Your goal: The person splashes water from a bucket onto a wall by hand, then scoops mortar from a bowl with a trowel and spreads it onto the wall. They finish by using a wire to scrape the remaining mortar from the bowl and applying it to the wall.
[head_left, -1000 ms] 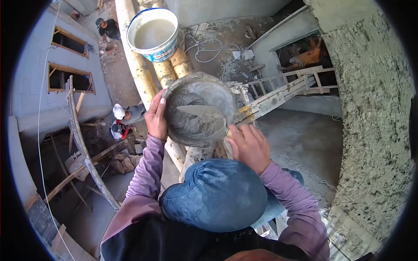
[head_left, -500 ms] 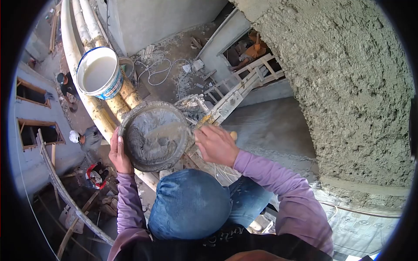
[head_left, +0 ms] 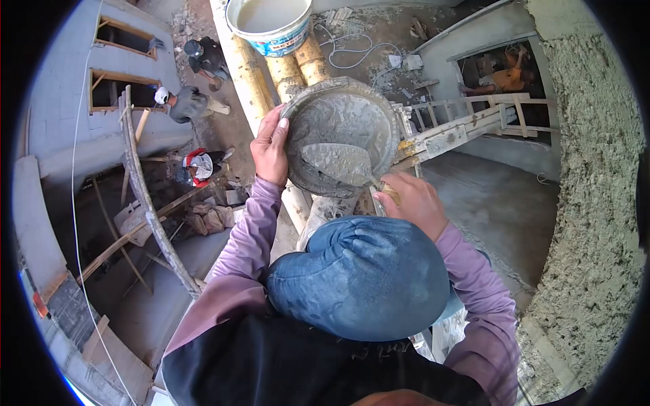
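Note:
A round basin [head_left: 389, 111] with wet grey mortar in it rests over the bamboo poles in front of me. My left hand [head_left: 271, 147] grips its left rim, thumb on top. In my right hand [head_left: 416, 201] is the wooden handle of a trowel [head_left: 342, 164]. The trowel's blade lies over the mortar inside the basin, with mortar on it. Just beyond the basin stands a white and blue bucket [head_left: 281, 42] of cloudy liquid, on the poles.
Thick bamboo poles [head_left: 249, 80] run away from me. Rough plaster covers the wall [head_left: 592, 176] at right. A wooden ladder [head_left: 467, 128] extends right. Several people are below, one in orange [head_left: 512, 78] at an opening. A curved pole [head_left: 139, 176] stands at left.
The view has swung left, so the basin and bucket appear farther right and higher. The trowel blade now shows over the mortar. My left hand still holds the rim.

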Motion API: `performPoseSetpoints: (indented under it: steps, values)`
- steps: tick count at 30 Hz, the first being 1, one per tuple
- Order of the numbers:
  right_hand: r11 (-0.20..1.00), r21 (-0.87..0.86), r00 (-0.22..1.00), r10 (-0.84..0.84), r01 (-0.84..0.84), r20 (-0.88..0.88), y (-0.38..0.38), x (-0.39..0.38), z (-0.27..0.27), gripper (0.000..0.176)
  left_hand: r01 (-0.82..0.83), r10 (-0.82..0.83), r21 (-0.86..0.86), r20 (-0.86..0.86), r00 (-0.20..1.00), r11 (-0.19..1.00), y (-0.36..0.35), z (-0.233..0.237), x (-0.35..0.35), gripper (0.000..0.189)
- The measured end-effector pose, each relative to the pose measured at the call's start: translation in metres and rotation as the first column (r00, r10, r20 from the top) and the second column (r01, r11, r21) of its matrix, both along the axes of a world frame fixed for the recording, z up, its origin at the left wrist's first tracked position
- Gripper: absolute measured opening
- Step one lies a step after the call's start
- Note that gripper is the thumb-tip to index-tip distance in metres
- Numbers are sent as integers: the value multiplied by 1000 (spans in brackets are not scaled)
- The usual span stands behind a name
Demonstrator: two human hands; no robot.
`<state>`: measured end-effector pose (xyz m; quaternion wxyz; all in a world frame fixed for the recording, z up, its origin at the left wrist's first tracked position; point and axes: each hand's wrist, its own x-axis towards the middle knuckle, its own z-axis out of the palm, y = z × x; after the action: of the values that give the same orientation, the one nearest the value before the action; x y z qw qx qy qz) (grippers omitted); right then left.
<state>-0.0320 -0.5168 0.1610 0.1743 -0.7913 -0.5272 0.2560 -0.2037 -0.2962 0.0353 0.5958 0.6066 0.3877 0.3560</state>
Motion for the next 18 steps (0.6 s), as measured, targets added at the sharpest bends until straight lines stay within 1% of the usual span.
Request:
performPoseSetpoints:
  steps: [1,4,7,8,10,11,12,13,14,15,17,18]
  values:
    - [999,-40,1000,20,-20,1,-3,3,-5,21,6,-6,-10,9,1000,1000,-1,0,0,32]
    - [980,-197,987,7,25,161,-5,28,2,19,16,-16,-21,18,1000,1000,-2,1,1,31]
    - [999,-40,943,8,5,332,-4,53,1,20,5,-5,-14,12,1000,1000,-6,2,-1,31]
    - [997,-70,946,2,22,323,1,51,-6,21,1,-1,-3,20,1000,1000,-5,3,2,31]
    - [990,-137,975,44,-14,220,11,18,-38,19,8,-7,-15,23,1000,1000,-9,8,8,32]
    - [985,-168,984,68,-39,165,15,5,-46,19,6,-6,-20,23,1000,1000,-11,11,9,32]
    - [989,-146,991,29,-10,127,19,-1,-40,19,3,-3,-17,-7,1000,1000,-11,7,8,31]
    - [992,-128,997,-7,18,80,20,-10,-30,19,15,-14,20,-23,1000,1000,-11,11,9,30]
    - [991,-126,999,-41,43,19,18,-20,-23,20,12,-12,17,1,1000,1000,-11,9,7,30]
    - [993,-95,996,-74,70,-42,11,-19,-18,21,8,-8,7,22,1000,1000,-11,6,4,30]
    - [988,-33,977,-155,151,-146,-8,-6,-7,24,1,-1,-11,-6,1000,1000,-9,4,-3,30]
    - [986,-58,981,-160,154,-107,-14,-7,-8,27,8,-8,-14,-4,1000,1000,-6,5,-3,30]
